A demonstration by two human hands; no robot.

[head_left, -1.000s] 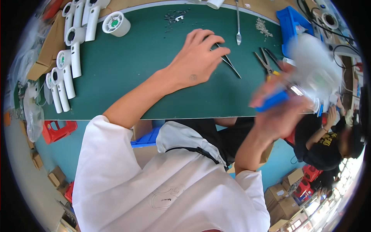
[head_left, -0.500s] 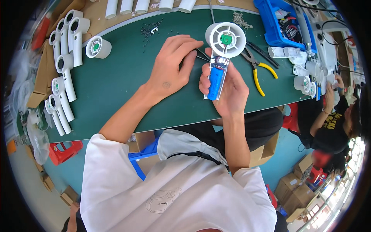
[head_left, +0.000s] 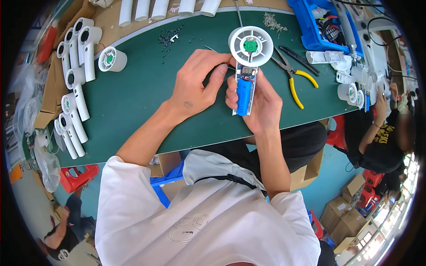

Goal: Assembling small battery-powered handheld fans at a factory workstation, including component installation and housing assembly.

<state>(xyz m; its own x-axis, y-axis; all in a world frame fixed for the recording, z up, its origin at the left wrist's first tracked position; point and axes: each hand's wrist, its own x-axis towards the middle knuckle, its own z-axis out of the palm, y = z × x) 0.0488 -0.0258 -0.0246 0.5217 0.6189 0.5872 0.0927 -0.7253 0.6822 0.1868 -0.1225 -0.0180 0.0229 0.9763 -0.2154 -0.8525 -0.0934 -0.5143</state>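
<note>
My right hand (head_left: 268, 99) is wrapped round the opened handle of a white handheld fan (head_left: 250, 46), whose round head with a green hub points up from the grip. In the bare handle sit a blue cylindrical battery (head_left: 243, 95) and a small circuit board (head_left: 247, 71) with a digit display. My left hand (head_left: 193, 82) is closed in a pinch on thin dark tweezers (head_left: 231, 67), its fingertips close to the left side of the board. Most of the tweezers is hidden by the fingers, and I cannot tell whether their tip touches the fan.
Yellow-handled pliers (head_left: 293, 80) and a dark pen-like tool (head_left: 299, 60) lie right of the fan. Loose screws (head_left: 273, 22) and small black parts (head_left: 166, 40) are farther back. White fan bodies (head_left: 77, 99) line the left edge; a blue bin (head_left: 317, 44) stands far right. A co-worker sits at right.
The fan has shifted slightly left and turned more upright, so the display faces up more plainly. My left hand has moved a little, and less of the tweezers' prongs shows at the fan.
</note>
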